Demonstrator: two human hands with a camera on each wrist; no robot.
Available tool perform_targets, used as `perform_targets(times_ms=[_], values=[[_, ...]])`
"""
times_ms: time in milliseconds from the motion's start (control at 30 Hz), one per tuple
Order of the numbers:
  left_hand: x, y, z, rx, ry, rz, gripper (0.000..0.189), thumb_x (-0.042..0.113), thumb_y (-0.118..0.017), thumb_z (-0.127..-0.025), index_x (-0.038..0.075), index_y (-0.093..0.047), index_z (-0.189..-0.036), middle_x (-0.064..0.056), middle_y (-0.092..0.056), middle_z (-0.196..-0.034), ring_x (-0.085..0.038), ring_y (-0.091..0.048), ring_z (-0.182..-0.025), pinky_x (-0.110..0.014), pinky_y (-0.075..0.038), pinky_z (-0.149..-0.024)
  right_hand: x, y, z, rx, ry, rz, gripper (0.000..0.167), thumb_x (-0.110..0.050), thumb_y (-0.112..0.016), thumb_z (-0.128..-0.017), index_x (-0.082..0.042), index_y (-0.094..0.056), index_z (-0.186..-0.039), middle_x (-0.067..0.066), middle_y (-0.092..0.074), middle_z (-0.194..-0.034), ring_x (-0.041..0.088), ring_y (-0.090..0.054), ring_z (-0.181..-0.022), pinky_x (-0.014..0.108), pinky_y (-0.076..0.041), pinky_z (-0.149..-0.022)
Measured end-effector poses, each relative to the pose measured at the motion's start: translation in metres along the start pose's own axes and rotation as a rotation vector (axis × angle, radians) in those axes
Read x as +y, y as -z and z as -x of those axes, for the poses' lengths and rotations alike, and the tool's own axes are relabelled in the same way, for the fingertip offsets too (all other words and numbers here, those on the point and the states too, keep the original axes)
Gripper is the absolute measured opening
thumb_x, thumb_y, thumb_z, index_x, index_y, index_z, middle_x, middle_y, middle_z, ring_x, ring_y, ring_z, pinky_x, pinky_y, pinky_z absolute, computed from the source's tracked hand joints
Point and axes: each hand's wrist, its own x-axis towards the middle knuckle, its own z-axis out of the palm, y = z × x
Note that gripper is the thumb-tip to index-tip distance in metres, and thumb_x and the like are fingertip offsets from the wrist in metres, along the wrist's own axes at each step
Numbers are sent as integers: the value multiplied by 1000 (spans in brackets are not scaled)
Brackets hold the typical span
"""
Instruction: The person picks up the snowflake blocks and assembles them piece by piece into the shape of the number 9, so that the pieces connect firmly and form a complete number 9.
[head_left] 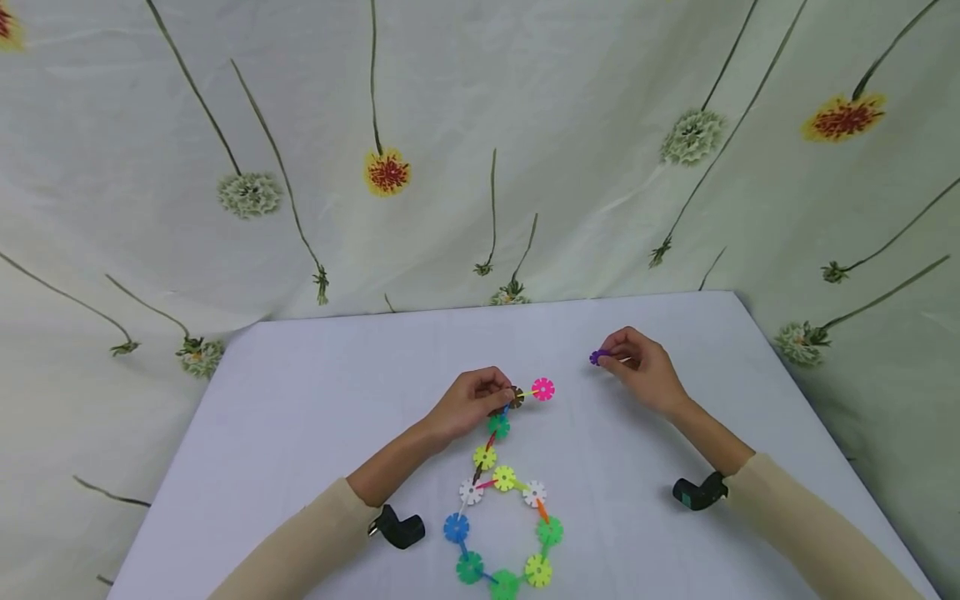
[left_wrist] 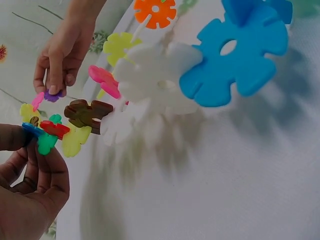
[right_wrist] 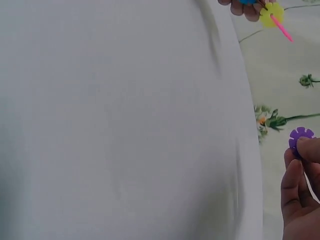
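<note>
A chain of notched plastic snowflake discs lies on the table, its lower part joined into a ring with a blue disc point(head_left: 456, 527) and a white disc point(head_left: 535, 493). My left hand point(head_left: 472, 402) pinches the chain's far end, near a brown disc point(head_left: 517, 397). Beyond that sticks out a pink disc point(head_left: 543, 389). Off to the right, my right hand point(head_left: 643, 371) holds a loose purple disc point(right_wrist: 299, 135) between thumb and fingers, apart from the chain in the head view. In the left wrist view, a blue disc point(left_wrist: 235, 55) looms close to the camera.
A white-covered table point(head_left: 337, 358) spreads under both hands. Behind it hangs a pale cloth point(head_left: 450, 100) printed with flowers. Black wrist cameras sit on the left sleeve point(head_left: 300, 533) and the right sleeve point(head_left: 817, 525).
</note>
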Motion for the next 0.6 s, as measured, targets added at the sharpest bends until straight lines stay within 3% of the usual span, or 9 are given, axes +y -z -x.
perform_targets(times_ms=[433,600], values=[[-4,1,0,-1,-3,-16,17,18,-64,-108,2,-70,-114,-16,-76,-110,-12,-61,-86,-21,-52,-79,-24,-27,17,-159,60,-152,16,-6,-76,-99,-5,-65,-110,16,-80,-108,10,-74,-96,20,-60,-83],[-2,1,0,2,-6,-15,17,18,-65,-108,2,-70,-113,-15,-75,-109,-13,-61,-85,-21,-51,-78,-30,-33,22,-181,78,-196,16,-4,-76,-98,-5,-66,-110,16,-79,-111,12,-75,-97,22,-62,-84]])
